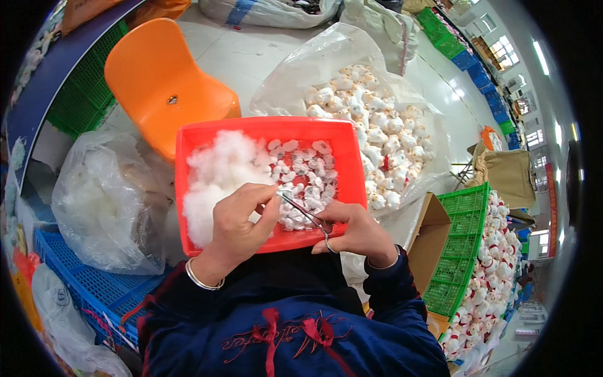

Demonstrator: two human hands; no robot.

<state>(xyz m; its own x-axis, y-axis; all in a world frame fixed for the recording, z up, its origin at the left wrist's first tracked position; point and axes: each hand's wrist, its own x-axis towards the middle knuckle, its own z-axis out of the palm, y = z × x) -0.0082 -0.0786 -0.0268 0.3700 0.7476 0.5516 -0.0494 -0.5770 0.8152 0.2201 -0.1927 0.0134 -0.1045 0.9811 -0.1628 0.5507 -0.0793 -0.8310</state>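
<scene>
A pair of scissor-handled forceps (303,211) is held in my right hand (363,231), with the finger loops at the thumb and fingers. Its tips reach the pinched thumb and forefinger of my left hand (240,221). Between those fingertips is a tiny pale piece, mostly hidden, whose kind I cannot make out. Both hands are over the near side of a red plastic tray (264,123). Fluffy white stuffing (223,164) fills the tray's left part. Many small white plush pieces (319,164) with grey marks lie loose in its right part.
Beyond the tray stands an orange chair (166,81). A clear plastic bag (295,69) of white plush toys (392,135) lies at the far right. Bagged stuffing (103,201) rests by a blue crate (94,286) at left. Green crates (457,251) and a cardboard box (429,235) flank my right arm.
</scene>
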